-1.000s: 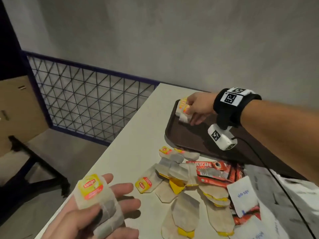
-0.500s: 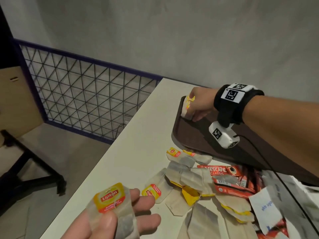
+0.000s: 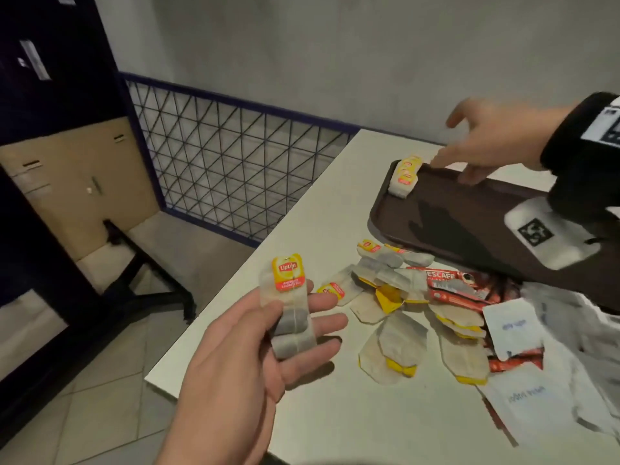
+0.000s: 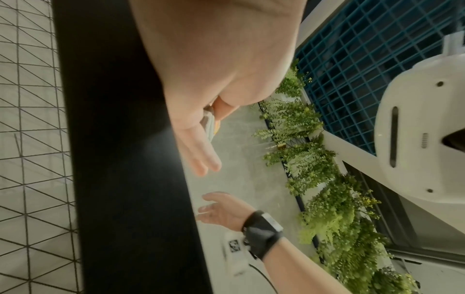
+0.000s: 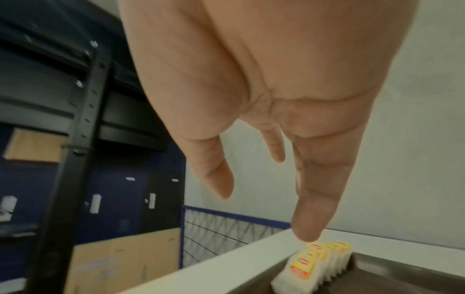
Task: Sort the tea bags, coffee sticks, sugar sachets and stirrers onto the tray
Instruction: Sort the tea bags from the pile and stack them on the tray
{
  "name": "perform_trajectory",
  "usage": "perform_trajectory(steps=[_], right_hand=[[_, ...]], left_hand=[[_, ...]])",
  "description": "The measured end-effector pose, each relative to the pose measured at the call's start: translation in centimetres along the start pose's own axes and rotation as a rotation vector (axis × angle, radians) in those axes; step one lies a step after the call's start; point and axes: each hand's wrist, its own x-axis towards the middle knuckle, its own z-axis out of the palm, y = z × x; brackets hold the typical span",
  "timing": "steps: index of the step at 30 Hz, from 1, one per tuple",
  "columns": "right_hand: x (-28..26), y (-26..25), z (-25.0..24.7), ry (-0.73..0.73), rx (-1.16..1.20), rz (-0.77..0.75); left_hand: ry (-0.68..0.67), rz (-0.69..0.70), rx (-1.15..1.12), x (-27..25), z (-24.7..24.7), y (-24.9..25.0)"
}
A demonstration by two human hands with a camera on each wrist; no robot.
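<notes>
Barely started, by the look of it. The white counter (image 3: pixel 385 414) holds nearly everything in one heap (image 3: pixel 432 307): tea bags, coffee sticks, sugar sachets; no stirrers visible. The brown tray (image 3: pixel 469 226) has just a small row of tea bags (image 3: pixel 405 176) in its far corner. The right hand (image 3: pixel 486 142) hovers above it, fingers spread, empty. The left hand (image 3: pixel 255 360) pinches one tea bag (image 3: pixel 288 303).

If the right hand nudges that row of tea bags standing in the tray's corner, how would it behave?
The row of tea bags stands on edge against the tray rim, so it probably topples or fans out easily. The bags look thin, soft and light, likely sliding rather than resisting. The right hand hovers open above.
</notes>
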Motion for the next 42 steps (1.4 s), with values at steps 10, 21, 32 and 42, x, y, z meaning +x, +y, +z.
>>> perform_trajectory(steps=[10, 21, 32, 42], right_hand=[[-24.6, 6.0, 2.0, -0.412, 0.796, -0.078], [-31.3, 13.4, 8.7, 0.005, 1.191, 0.024], [-31.8, 16.4, 10.3, 0.102, 1.657, 0.124], [-33.4, 16.4, 10.4, 0.006, 1.559, -0.103]], left_hand=[[-0.234, -0.126, 0.192, -6.0, 6.3, -2.8], [-0.498, -0.327, 0.390, -9.2, 12.0, -7.8], [-0.438, -0.293, 0.393, -9.3, 12.5, -8.0], [-0.385, -0.232, 0.434, -9.1, 12.5, -8.7]])
